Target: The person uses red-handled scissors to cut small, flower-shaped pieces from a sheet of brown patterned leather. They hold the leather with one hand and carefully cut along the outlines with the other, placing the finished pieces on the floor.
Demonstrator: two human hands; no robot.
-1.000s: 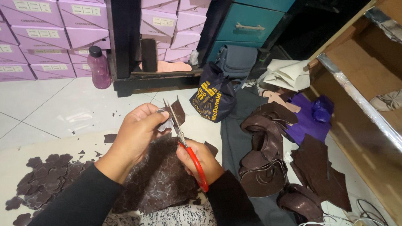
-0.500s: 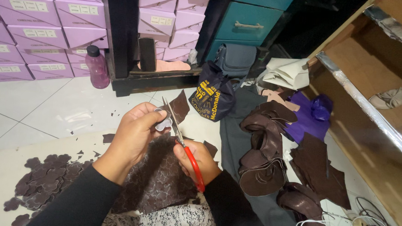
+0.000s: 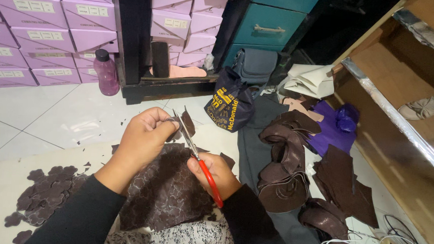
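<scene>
**Cutting brown patterned material with red-handled scissors**

Seen from above, centre of frame. Left hand (image 3: 143, 138) clenched, pinching a small piece of dark brown material (image 3: 186, 123) up against the blades. Right hand (image 3: 215, 171) wrapped around the red handles of the scissors (image 3: 196, 157), fingers through the loops, blades pointing toward the upper left and slightly parted. Below both hands, draped over the lap — a large brown sheet (image 3: 167, 193) marked with flower outlines. Lower left: a pile of cut flower shapes (image 3: 45, 197) on the pale floor. Right of centre: curled brown strips and scraps (image 3: 286, 164). Upper left: stacked lilac boxes (image 3: 30, 36) and a pink bottle (image 3: 105, 73).

Risk, as a judgement: left fingertips very close to the blades — a slip could nick them; a loose pinch could let the small piece twist and spoil the outline.

Compared with half a second earlier: little changed, hands and scissors in nearly the same place, blades much as before.
</scene>
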